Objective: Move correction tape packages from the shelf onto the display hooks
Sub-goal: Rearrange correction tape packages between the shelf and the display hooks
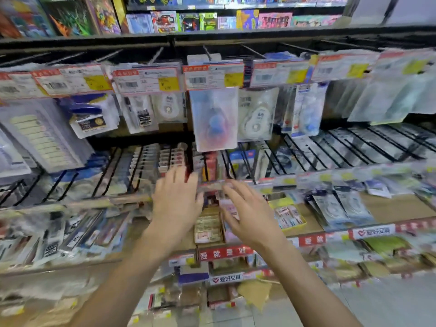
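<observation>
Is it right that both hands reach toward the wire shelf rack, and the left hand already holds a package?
Not quite. In the head view the left hand holds nothing; its fingers are spread open. Both it and the right hand do reach toward the wire shelf rack.

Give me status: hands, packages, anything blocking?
Left hand and right hand open, reaching at the wire-divider shelf, nothing held. Correction tape packages hang on the hooks above. Price label strip crosses in front of the fingers.

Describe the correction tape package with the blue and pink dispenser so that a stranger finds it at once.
Look at the row of price tags along the upper hooks. The package hangs under the middle tag, above both hands. It hangs lower than its neighbours, whose dispensers are white.
</observation>
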